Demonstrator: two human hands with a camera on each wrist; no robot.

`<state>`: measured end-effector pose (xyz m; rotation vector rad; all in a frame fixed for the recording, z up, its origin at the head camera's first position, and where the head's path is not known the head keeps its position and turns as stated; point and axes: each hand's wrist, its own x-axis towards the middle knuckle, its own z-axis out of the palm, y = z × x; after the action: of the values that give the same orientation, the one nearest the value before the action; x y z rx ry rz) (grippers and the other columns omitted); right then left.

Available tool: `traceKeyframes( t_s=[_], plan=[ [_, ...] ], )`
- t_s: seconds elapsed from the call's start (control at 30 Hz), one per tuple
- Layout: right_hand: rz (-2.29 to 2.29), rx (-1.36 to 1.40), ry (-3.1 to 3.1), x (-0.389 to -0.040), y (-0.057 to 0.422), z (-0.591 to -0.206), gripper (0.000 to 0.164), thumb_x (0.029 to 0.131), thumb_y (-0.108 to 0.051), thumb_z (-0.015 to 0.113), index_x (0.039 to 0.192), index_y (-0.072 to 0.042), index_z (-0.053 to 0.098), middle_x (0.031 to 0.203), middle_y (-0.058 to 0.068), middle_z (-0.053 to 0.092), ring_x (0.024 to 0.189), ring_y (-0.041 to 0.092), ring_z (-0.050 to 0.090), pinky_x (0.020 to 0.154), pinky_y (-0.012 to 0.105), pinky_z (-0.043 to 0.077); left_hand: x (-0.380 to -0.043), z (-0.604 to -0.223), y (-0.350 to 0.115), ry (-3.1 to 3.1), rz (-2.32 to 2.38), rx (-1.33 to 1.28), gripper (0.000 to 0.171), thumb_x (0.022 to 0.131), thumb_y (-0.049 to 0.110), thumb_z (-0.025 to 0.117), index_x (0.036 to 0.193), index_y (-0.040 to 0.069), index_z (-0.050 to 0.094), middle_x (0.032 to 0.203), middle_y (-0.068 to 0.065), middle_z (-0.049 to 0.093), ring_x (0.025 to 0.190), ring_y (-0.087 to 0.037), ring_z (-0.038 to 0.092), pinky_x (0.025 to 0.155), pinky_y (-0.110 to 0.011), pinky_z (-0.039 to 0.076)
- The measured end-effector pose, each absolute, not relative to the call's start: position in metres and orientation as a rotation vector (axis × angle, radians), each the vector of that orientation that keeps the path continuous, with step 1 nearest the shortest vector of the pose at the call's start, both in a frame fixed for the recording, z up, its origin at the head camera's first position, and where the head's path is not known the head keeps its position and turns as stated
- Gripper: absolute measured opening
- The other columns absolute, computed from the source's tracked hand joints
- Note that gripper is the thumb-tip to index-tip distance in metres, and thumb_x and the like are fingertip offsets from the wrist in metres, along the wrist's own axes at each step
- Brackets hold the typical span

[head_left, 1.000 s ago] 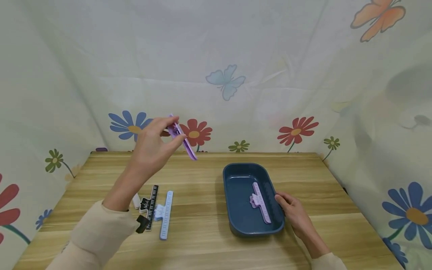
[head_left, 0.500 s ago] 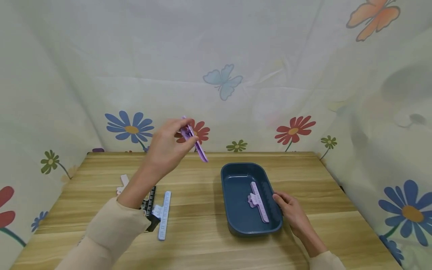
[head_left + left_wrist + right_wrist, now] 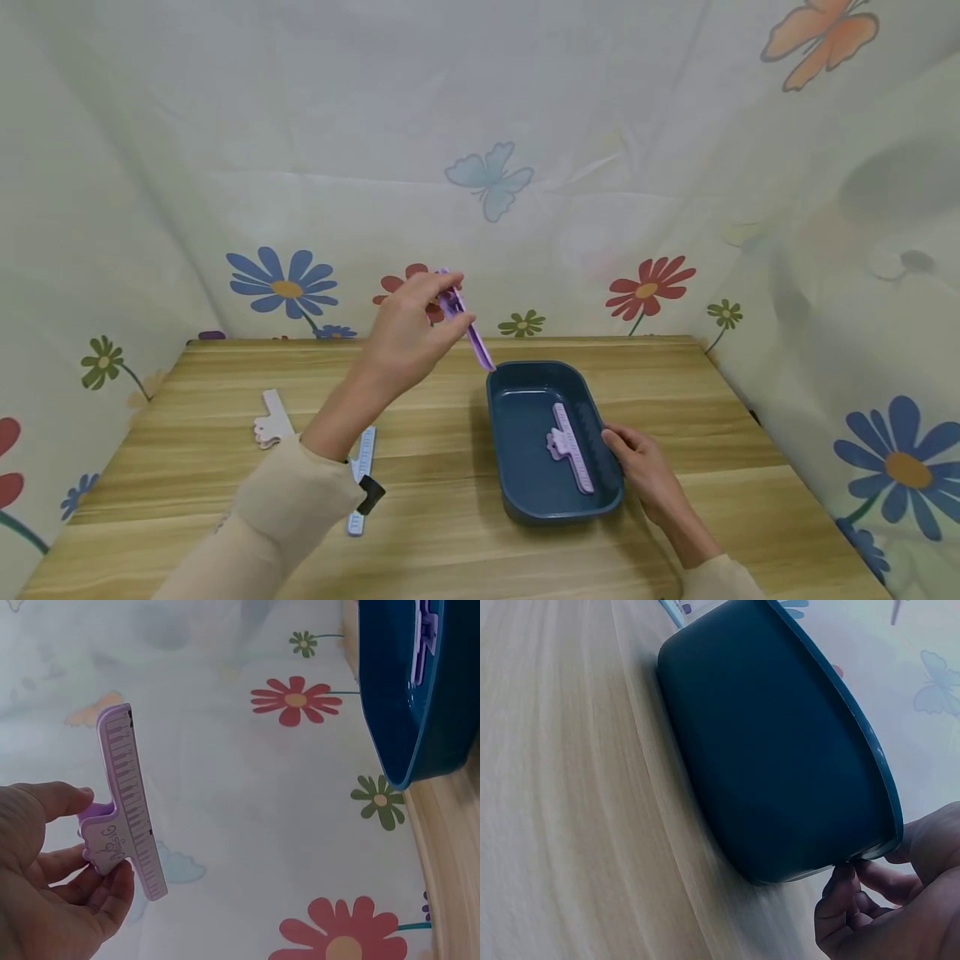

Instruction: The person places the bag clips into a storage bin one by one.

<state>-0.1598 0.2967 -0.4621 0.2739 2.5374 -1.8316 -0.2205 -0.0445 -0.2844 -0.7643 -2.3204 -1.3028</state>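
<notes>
Between fingers (image 3: 116, 896), the clip (image 3: 133, 801) slants lengthwise down rightward.

Plain cream sleeves (image 3: 240, 533); a small black angular piece (image 3: 371, 495) beside the left cuff (image 3: 318, 479)

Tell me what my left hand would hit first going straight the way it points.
Probably the flowered backdrop, with the purple clip in your left hand touching it first, though the depth between is unclear.

Left hand (image 3: 405, 339) pinches purple clip (image 3: 480, 345) aloft; right hand (image 3: 649, 475) holds navy tray (image 3: 523, 467) on worktop (image 3: 431, 475); lilac clip (image 3: 572, 450) lies inside.
</notes>
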Motion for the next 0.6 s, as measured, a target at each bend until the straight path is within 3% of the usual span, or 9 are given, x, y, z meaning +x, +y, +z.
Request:
traceKeyframes(
  t_s=[0.13,0.6],
  plan=[
    [-1.834,0.280,2.543,-0.160,0.296,-0.462,0.045,0.110,-0.021,0.053,0.141,0.011,0.055,0.137,0.026,0.060,0.117,0.029,0.060,0.087,0.025,0.054,-0.221,-0.287,-0.035,-2.324,-1.318,-0.790,0.051,0.091,0.007,0.079,0.138,-0.006,0.061,0.126,-0.020,0.064,0.108,-0.028,0.065,0.097,-0.044,0.056],
    [-1.822,0.295,2.579,-0.160,0.295,-0.460,0.043,0.110,-0.021,0.054,0.140,0.009,0.057,0.136,0.025,0.061,0.119,0.030,0.059,0.087,0.022,0.052,-0.222,-0.295,0.003,-2.366,-1.339,-0.853,0.049,0.093,0.010,0.078,0.137,-0.004,0.063,0.129,-0.017,0.063,0.112,-0.026,0.063,0.097,-0.038,0.056]
  ],
)
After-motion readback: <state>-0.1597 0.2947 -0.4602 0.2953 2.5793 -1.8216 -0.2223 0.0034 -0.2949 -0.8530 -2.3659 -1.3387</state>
